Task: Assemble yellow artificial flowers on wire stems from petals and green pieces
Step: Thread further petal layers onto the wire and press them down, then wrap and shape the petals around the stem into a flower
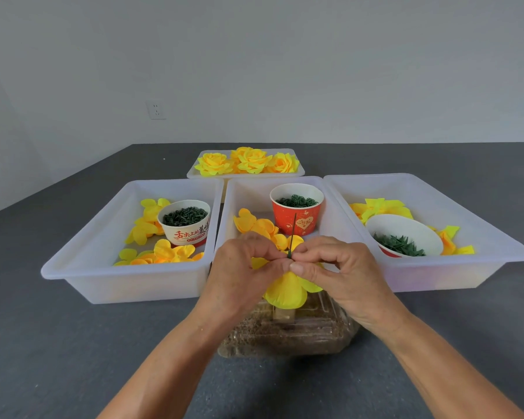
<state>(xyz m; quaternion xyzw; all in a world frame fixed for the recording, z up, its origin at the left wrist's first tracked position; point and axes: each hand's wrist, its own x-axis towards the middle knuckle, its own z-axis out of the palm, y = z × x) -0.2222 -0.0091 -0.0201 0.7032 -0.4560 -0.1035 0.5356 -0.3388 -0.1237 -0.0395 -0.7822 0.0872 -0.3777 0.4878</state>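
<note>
A thin green wire stem stands upright between my two hands, with yellow petals hanging below them. My left hand pinches the flower at the stem's base from the left. From the right, my right hand pinches the stem base with thumb and forefinger. Loose yellow petals lie in the middle tray just behind my hands. The join between stem and petals is hidden by my fingers.
Left tray holds petals and a white cup of dark green pieces. A red cup of green rings stands in the middle tray. Right tray holds petals and a bowl of green leaves. Finished yellow flowers fill the far tray. A clear box sits under my hands.
</note>
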